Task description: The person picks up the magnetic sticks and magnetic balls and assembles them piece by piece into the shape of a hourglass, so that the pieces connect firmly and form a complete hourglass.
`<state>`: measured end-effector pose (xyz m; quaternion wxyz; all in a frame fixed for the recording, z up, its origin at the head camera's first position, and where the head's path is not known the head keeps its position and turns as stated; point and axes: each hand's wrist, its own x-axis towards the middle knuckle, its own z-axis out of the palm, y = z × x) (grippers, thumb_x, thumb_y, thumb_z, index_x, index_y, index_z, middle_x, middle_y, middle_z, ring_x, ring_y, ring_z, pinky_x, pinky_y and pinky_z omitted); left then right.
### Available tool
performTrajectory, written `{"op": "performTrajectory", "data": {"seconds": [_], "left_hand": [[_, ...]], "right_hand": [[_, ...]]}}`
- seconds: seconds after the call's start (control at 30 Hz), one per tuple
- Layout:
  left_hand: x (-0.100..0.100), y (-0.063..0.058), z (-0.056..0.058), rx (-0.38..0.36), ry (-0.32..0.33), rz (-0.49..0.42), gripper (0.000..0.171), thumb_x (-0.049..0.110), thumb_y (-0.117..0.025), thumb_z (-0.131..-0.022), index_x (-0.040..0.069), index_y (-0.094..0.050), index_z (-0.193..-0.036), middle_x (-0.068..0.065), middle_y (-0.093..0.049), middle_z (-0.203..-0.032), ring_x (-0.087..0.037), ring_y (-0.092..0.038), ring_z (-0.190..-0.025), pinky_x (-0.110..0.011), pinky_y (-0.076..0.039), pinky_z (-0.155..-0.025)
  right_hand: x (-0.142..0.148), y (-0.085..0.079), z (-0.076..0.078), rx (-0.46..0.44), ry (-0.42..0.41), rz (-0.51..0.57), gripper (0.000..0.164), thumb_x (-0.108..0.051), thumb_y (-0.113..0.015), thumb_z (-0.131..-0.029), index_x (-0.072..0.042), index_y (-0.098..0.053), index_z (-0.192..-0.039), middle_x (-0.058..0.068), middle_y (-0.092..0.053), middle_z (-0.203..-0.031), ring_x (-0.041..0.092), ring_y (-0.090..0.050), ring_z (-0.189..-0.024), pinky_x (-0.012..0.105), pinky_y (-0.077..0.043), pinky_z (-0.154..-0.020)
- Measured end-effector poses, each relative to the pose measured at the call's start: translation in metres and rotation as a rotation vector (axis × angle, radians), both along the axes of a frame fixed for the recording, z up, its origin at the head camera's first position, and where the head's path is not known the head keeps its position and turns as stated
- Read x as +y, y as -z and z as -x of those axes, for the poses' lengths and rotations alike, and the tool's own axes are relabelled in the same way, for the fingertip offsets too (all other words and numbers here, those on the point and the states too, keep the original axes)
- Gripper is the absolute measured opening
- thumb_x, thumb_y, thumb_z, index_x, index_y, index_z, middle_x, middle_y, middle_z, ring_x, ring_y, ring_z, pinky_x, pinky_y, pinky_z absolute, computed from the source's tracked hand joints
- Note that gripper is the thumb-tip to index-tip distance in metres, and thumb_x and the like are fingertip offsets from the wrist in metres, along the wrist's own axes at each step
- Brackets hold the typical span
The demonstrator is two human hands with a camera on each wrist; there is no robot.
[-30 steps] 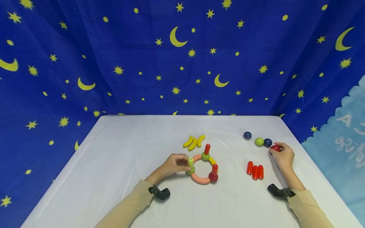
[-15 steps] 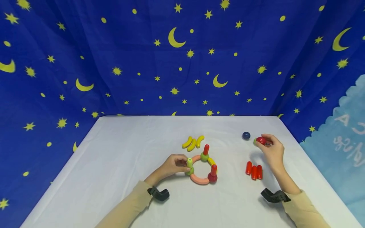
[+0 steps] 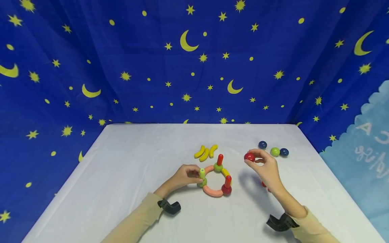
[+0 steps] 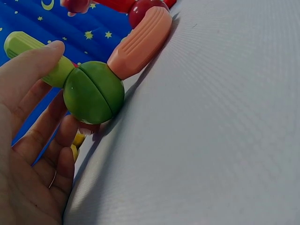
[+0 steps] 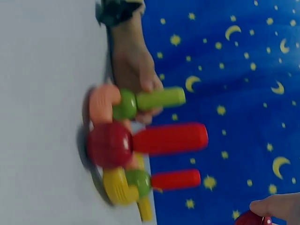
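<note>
One white tabletop [image 3: 139, 152], starry curtain [image 3: 146, 44] behind, left grip [image 3: 183, 177] holding green rod [image 3: 202, 173], right grip [image 3: 268, 168] holding red ball [image 3: 249, 157]

1. Glossy red ball [image 3: 249, 157]: pinched between thumb and fingers of the right hand [image 3: 268, 170], raised above the white-covered table [image 3: 136, 145], apart from the ring.
2. Light green straight rod [image 3: 202, 171]: upright on a glossy green ball [image 4: 93, 93], gripped by the left hand [image 3: 183, 176].
3. Flat ring [image 3: 211, 191], resting on the table: two ridged salmon curved rods [image 4: 140, 44] and one yellow curved rod [image 3: 225, 172], linking that green ball, a second green ball [image 3: 217, 167] and a dark red ball [image 3: 226, 189].
4. Straight red rods [image 5: 171, 139]: one upright on each of those last two balls.
</note>
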<state>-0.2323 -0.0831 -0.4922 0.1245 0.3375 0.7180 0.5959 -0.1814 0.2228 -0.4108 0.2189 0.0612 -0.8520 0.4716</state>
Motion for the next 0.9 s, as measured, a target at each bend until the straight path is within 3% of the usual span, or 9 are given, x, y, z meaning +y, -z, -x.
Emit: {"op": "performTrajectory", "data": {"seconds": [0.33,0.5,0.67,0.77,0.9], "left_hand": [[-0.001,0.003,0.0,0.004,-0.005,0.001,0.021,0.003,-0.073,-0.081,-0.004,-0.067,-0.1,-0.021,-0.065,-0.095,-0.003,-0.059,-0.081,-0.02,-0.052,-0.076],[0.0,0.0,0.0,0.01,-0.006,0.009,0.022,0.003,-0.073,-0.081,-0.005,-0.067,-0.1,-0.023,-0.065,-0.097,-0.002,-0.059,-0.082,-0.02,-0.052,-0.077],[0.001,-0.001,0.001,0.012,-0.002,0.019,0.023,0.007,-0.073,-0.081,-0.004,-0.067,-0.101,-0.02,-0.065,-0.097,-0.001,-0.059,-0.083,-0.021,-0.052,-0.078],[0.001,-0.001,0.001,0.003,0.0,0.011,0.024,0.006,-0.073,-0.081,-0.005,-0.067,-0.101,-0.02,-0.065,-0.097,-0.001,-0.059,-0.083,-0.021,-0.052,-0.078],[0.0,0.001,0.001,0.008,0.009,-0.017,0.022,0.002,-0.072,-0.081,-0.006,-0.067,-0.1,-0.023,-0.064,-0.097,-0.001,-0.059,-0.083,-0.021,-0.052,-0.078]], "right_hand": [[-0.035,0.0,-0.013,-0.04,-0.201,0.014,0.031,-0.009,-0.076,-0.08,-0.006,-0.066,-0.109,0.007,-0.069,-0.102,-0.001,-0.057,-0.09,0.017,-0.05,-0.079],[-0.042,0.004,-0.018,-0.158,-0.279,0.102,0.032,-0.012,-0.074,-0.082,-0.005,-0.064,-0.112,0.011,-0.067,-0.107,0.001,-0.058,-0.094,0.02,-0.051,-0.081],[-0.042,0.009,-0.02,-0.258,-0.301,0.213,0.034,-0.011,-0.073,-0.082,-0.003,-0.062,-0.113,0.012,-0.065,-0.11,0.001,-0.059,-0.095,0.02,-0.053,-0.081],[-0.043,0.012,-0.021,-0.248,-0.333,0.217,0.034,-0.01,-0.074,-0.081,-0.004,-0.063,-0.113,0.008,-0.065,-0.109,0.002,-0.059,-0.095,0.022,-0.053,-0.082],[-0.045,0.016,-0.023,-0.19,-0.391,0.196,0.034,-0.007,-0.073,-0.082,-0.003,-0.063,-0.114,0.012,-0.066,-0.109,0.002,-0.059,-0.096,0.021,-0.052,-0.083]]}}
